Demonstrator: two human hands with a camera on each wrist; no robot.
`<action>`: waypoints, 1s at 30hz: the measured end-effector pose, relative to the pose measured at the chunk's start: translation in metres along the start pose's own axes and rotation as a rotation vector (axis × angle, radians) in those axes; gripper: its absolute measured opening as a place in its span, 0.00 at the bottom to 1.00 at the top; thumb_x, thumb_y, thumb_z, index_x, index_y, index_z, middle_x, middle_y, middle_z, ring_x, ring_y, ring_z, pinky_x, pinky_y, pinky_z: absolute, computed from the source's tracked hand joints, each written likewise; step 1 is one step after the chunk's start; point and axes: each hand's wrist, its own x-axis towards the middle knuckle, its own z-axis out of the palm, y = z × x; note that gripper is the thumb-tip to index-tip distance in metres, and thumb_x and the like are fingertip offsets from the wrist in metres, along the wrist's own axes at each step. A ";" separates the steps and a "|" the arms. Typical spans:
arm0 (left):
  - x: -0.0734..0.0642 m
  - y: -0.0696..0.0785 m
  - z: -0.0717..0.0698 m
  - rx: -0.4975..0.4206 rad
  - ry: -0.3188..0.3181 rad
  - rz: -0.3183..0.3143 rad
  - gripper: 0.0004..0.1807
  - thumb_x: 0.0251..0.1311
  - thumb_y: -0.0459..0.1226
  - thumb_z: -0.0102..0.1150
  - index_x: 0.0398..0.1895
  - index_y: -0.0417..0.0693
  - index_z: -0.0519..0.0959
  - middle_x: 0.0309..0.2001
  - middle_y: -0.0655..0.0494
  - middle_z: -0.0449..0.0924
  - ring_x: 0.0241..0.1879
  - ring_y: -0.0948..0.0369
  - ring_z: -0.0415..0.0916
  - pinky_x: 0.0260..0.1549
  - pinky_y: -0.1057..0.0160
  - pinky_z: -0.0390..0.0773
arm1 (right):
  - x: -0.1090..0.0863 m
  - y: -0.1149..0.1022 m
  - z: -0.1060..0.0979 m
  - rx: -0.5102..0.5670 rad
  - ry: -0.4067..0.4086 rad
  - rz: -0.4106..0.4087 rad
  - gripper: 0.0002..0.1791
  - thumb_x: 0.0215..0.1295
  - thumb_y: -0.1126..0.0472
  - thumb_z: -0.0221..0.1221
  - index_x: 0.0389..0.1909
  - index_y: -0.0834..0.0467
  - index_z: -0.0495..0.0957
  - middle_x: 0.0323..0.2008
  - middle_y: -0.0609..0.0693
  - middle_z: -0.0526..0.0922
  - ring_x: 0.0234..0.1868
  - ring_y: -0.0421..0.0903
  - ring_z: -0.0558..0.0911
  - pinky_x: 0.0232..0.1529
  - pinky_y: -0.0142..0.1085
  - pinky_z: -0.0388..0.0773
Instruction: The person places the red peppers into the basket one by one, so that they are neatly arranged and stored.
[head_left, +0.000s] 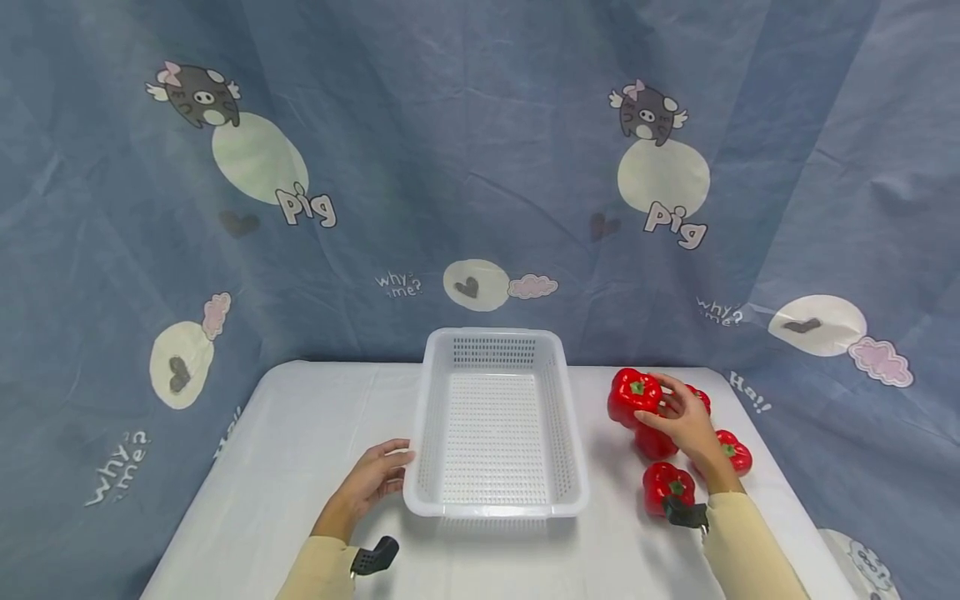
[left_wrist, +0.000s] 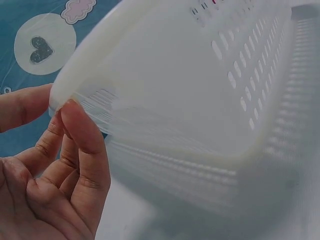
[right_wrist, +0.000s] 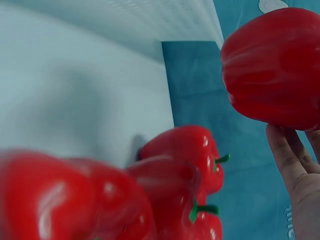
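A white plastic basket (head_left: 495, 510) with perforated walls and floor sits mid-table with nothing in it. My left hand (head_left: 369, 477) pinches its left rim between thumb and fingers, as the left wrist view shows at the rim (left_wrist: 75, 80). To the right of the basket, my right hand (head_left: 684, 421) grips a glossy red bell pepper (head_left: 628, 402) with a green stem. That pepper is held up above the other peppers; in the right wrist view, fingers (right_wrist: 287, 155) support the held pepper (right_wrist: 275, 70) from below.
Several more red bell peppers lie on the table's right side, among them one below the held pepper (head_left: 656, 444), one nearer the front (head_left: 666, 486) and one by the right forearm (head_left: 737, 455). A blue printed cloth (head_left: 480, 167) hangs behind the white table (head_left: 337, 408).
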 end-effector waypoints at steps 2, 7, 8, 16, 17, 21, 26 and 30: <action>0.001 0.000 0.001 0.000 0.001 0.000 0.22 0.61 0.35 0.59 0.56 0.33 0.72 0.39 0.49 0.82 0.32 0.58 0.78 0.29 0.65 0.79 | 0.004 -0.002 0.002 0.008 -0.002 0.004 0.49 0.57 0.52 0.68 0.74 0.54 0.51 0.69 0.63 0.60 0.67 0.63 0.63 0.56 0.46 0.75; 0.003 0.001 0.003 0.007 0.001 -0.001 0.22 0.62 0.36 0.59 0.57 0.34 0.73 0.39 0.49 0.82 0.32 0.58 0.78 0.29 0.65 0.79 | 0.012 -0.004 0.007 0.018 -0.015 -0.028 0.46 0.58 0.55 0.67 0.74 0.54 0.53 0.69 0.62 0.58 0.68 0.63 0.61 0.55 0.45 0.76; 0.003 0.001 0.003 0.008 0.003 -0.001 0.22 0.61 0.36 0.59 0.57 0.34 0.73 0.39 0.49 0.82 0.32 0.58 0.78 0.29 0.65 0.79 | 0.014 -0.005 0.008 0.019 -0.019 -0.044 0.45 0.59 0.55 0.67 0.74 0.54 0.53 0.69 0.62 0.58 0.68 0.63 0.60 0.55 0.45 0.76; 0.001 0.001 0.003 0.013 0.011 -0.010 0.22 0.62 0.35 0.58 0.56 0.34 0.72 0.39 0.49 0.82 0.32 0.58 0.78 0.29 0.64 0.79 | 0.031 -0.011 0.025 0.050 -0.029 -0.101 0.43 0.59 0.57 0.67 0.72 0.55 0.56 0.67 0.61 0.62 0.66 0.60 0.63 0.50 0.37 0.79; 0.001 0.002 0.002 0.015 0.012 -0.009 0.22 0.62 0.35 0.58 0.56 0.33 0.72 0.39 0.49 0.82 0.32 0.58 0.78 0.29 0.64 0.79 | 0.034 -0.012 0.028 0.069 -0.032 -0.101 0.43 0.59 0.57 0.67 0.72 0.56 0.56 0.67 0.61 0.63 0.66 0.60 0.63 0.50 0.38 0.79; 0.000 0.003 0.001 0.017 0.011 0.000 0.22 0.61 0.36 0.59 0.57 0.34 0.72 0.40 0.48 0.82 0.32 0.58 0.79 0.30 0.64 0.79 | 0.044 -0.016 0.039 0.110 -0.036 -0.112 0.42 0.59 0.58 0.67 0.71 0.56 0.57 0.67 0.60 0.63 0.66 0.59 0.64 0.54 0.42 0.77; 0.001 0.002 0.001 0.010 0.005 0.003 0.22 0.61 0.36 0.59 0.56 0.33 0.72 0.40 0.49 0.82 0.33 0.58 0.79 0.30 0.64 0.79 | 0.054 -0.020 0.053 0.120 -0.063 -0.155 0.40 0.60 0.60 0.66 0.70 0.59 0.59 0.67 0.61 0.65 0.66 0.58 0.66 0.58 0.45 0.74; -0.001 0.002 0.000 0.012 0.004 -0.004 0.22 0.62 0.35 0.58 0.57 0.33 0.72 0.40 0.49 0.82 0.33 0.58 0.79 0.30 0.64 0.79 | 0.058 -0.024 0.065 0.114 -0.088 -0.178 0.39 0.59 0.62 0.66 0.70 0.60 0.60 0.66 0.62 0.66 0.66 0.59 0.66 0.59 0.47 0.72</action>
